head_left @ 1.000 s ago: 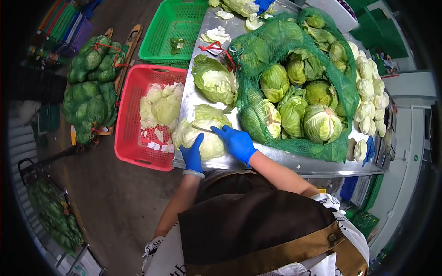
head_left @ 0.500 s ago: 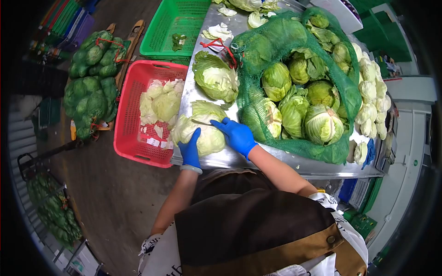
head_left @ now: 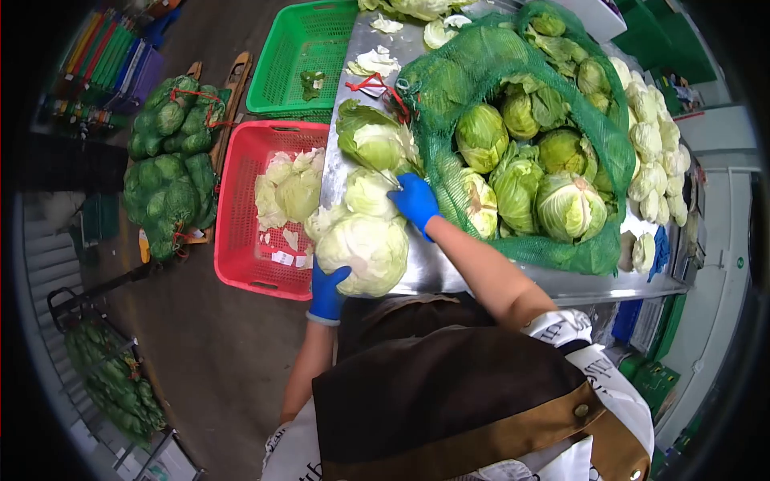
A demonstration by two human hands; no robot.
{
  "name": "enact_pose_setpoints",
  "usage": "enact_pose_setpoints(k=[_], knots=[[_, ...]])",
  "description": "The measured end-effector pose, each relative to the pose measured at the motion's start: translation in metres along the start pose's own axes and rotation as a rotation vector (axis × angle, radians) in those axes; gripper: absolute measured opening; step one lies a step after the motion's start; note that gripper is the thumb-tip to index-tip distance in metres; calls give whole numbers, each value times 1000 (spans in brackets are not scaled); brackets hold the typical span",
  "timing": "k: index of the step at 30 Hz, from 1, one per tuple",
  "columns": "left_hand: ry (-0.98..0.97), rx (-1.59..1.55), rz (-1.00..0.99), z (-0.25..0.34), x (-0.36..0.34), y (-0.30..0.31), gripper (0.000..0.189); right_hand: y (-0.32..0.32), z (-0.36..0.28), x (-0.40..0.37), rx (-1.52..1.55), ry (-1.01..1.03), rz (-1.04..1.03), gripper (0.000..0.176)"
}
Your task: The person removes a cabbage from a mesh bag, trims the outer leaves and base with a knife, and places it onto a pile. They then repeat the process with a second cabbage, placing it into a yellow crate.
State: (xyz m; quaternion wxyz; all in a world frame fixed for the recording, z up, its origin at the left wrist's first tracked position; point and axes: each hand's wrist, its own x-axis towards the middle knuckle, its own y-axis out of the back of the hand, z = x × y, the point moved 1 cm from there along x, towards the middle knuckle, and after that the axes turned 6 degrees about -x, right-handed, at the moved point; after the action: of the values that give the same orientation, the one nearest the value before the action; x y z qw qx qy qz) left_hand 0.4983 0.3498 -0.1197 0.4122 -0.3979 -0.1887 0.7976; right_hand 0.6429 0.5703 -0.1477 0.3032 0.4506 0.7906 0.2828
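Note:
My left hand (head_left: 327,290), in a blue glove, has its fingers round the lower left side of a pale cabbage (head_left: 365,252) near the table's front edge. Beyond that cabbage lies a pale leaf (head_left: 370,192), partly covering the join with green outer leaves (head_left: 375,146). My right hand (head_left: 417,202), also blue-gloved, is closed by this leaf; it grips a small knife, whose blade is mostly hidden now. Just right of it, a green net sack (head_left: 461,212) lies open around several green cabbages (head_left: 513,192).
Left of the metal table (head_left: 433,276) stand a red crate (head_left: 241,268) holding pale leaves and a green crate (head_left: 273,104). Trimmed white cabbages (head_left: 646,148) are piled at the right. Filled net sacks (head_left: 168,188) rest on a pallet at the left.
My right hand has moved away from me, off the cabbage's top, to the leaves beyond. The cabbage now shows a smoother, paler surface, and my left hand has slipped lower on its side.

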Motion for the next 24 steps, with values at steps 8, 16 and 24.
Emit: enact_pose_setpoints(k=[8, 16, 24], knots=[[-342, 38, 205, 29, 12, -19, 74, 65, -98, -59, 171, -8, -259, 77], [-395, 105, 224, 31, 4, -45, 76, 47, -77, -67, 233, 5, -175, 67], [-373, -138, 190, 26, 11, -38, 73, 7, 11, -58, 263, -187, -14, 33]])
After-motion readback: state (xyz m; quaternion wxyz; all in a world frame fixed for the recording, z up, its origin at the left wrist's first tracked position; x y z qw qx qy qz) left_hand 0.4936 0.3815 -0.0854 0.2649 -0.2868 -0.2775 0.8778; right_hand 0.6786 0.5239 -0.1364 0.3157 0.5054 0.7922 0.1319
